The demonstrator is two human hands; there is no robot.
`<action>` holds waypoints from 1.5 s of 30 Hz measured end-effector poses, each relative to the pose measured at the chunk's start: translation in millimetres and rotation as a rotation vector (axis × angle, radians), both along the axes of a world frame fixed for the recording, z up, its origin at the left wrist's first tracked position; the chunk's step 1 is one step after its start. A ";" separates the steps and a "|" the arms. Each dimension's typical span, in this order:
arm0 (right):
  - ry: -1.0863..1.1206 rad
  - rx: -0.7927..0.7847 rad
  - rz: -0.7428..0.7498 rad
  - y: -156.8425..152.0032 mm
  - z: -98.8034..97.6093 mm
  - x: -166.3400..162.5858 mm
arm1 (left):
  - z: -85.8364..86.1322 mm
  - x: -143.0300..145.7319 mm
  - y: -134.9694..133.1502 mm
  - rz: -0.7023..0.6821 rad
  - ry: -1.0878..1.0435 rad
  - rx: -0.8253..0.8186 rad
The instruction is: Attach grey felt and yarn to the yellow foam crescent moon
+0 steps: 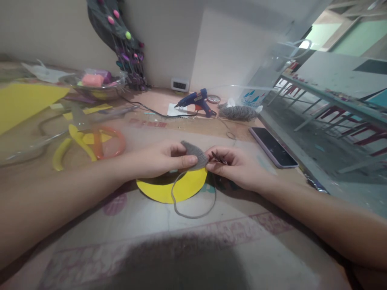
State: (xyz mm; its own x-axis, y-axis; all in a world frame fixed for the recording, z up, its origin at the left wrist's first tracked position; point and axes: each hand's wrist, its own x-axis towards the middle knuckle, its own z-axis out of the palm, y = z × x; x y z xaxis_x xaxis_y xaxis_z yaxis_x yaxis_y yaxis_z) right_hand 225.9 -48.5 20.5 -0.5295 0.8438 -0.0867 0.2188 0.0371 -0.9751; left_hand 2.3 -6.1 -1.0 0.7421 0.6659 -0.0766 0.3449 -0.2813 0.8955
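Note:
My left hand [165, 159] is closed on a yellow crescent-shaped piece [178, 187], its upper tip wrapped in grey yarn [195, 155]; the thumb presses on the wrapped part. My right hand [238, 165] pinches the yarn strand just right of the wrapped tip, with a small dark thing between its fingers that I cannot make out. A loose loop of grey yarn [193, 209] hangs down from the hands onto the table below the crescent.
A blue glue gun [196, 102] and a ball of grey yarn [238, 112] lie at the back. A phone [273, 147] rests at the right near the table edge. Scissors with orange and yellow handles [90, 139], yellow paper [24, 102] and a bowl [96, 86] sit at the left.

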 end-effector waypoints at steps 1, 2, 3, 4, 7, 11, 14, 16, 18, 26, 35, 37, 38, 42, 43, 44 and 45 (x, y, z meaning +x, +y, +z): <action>0.003 0.002 0.004 0.1 0.0 0.1 | 0.1 -0.3 0.2 0.005 0.004 0.001; 0.002 0.004 0.006 0.1 0.0 0.3 | 0.1 -0.6 0.3 0.008 0.006 0.001; -0.001 0.008 0.007 0.2 0.0 0.5 | 0.2 -0.8 0.4 0.010 0.004 -0.002; -0.005 0.014 0.007 0.3 0.0 0.6 | 0.4 -1.0 0.3 0.015 0.005 -0.004; -0.028 0.046 0.006 0.1 -0.3 0.5 | 2.1 -0.4 -0.7 0.048 0.036 -0.001; -0.091 0.125 -0.008 -1.4 -2.3 -0.2 | 7.2 3.8 -4.6 0.017 0.045 0.036; -0.153 0.215 -0.014 -2.7 -4.9 -0.8 | 11.7 7.7 -8.4 0.003 0.029 0.085; -0.187 0.266 -0.005 -3.1 -6.3 -1.3 | 14.4 9.1 -10.5 0.013 0.044 0.114; -0.206 0.283 0.002 -2.8 -7.1 -1.4 | 16.2 9.1 -11.7 0.026 0.063 0.121; -0.167 0.246 -0.001 -2.3 -4.8 -1.0 | 14.5 5.1 -8.2 0.009 0.033 0.042; -0.183 0.298 -0.019 -1.7 -8.2 -0.4 | 13.7 9.7 -9.4 0.025 0.041 0.073; -0.207 0.330 -0.020 -0.9 -9.7 0.0 | 14.1 10.5 -10.6 0.046 0.065 0.094; -0.213 0.336 -0.018 -0.7 -10.3 0.2 | 14.2 10.6 -11.2 0.052 0.071 0.102; -0.206 0.326 -0.016 -0.5 -10.7 0.4 | 13.2 9.6 -11.8 0.057 0.078 0.103; -0.201 0.322 -0.021 -0.6 -10.3 0.4 | 12.7 9.0 -11.5 0.058 0.083 0.099; -0.196 0.316 -0.024 -0.7 -9.8 0.3 | 12.2 8.4 -11.0 0.057 0.088 0.093; -0.189 0.310 -0.026 -0.9 -9.1 0.1 | 11.6 7.7 -10.4 0.055 0.086 0.086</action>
